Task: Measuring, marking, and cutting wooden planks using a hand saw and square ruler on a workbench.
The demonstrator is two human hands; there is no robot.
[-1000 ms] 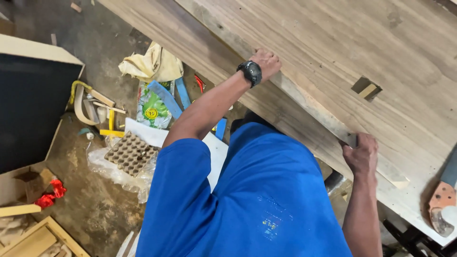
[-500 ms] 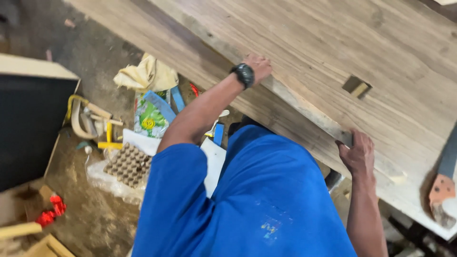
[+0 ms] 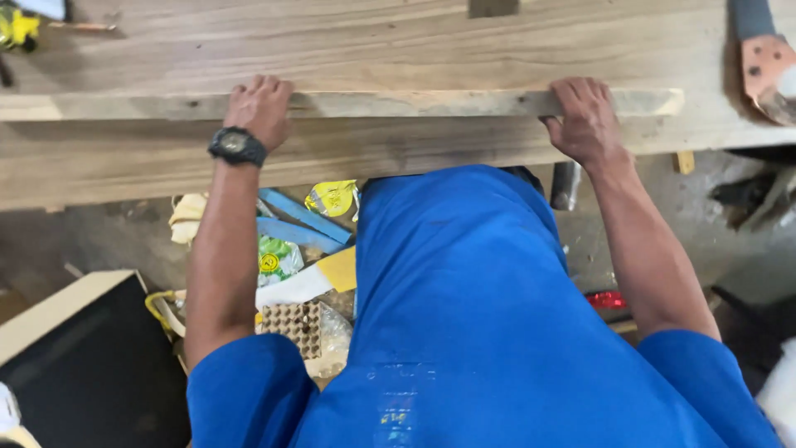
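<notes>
Both hands grasp one wooden strip (image 3: 464, 104) on the tabletop (image 3: 373, 41): left hand (image 3: 261, 108) and right hand (image 3: 584, 116) fingers clenched over it; positioning appears underway.

A long narrow pale wooden strip (image 3: 414, 104) lies along the near edge of the broad brown wooden worktop (image 3: 373, 41). The left hand (image 3: 259, 106) rests on the strip toward its left part, the right hand (image 3: 585, 116) toward its right end. A saw with grey blade (image 3: 759, 50) lies on the worktop at the far right. Below the worktop, on the floor, a cardboard egg tray (image 3: 290, 325) lies between a black flat board (image 3: 91, 373) at the left and the person's body.
</notes>
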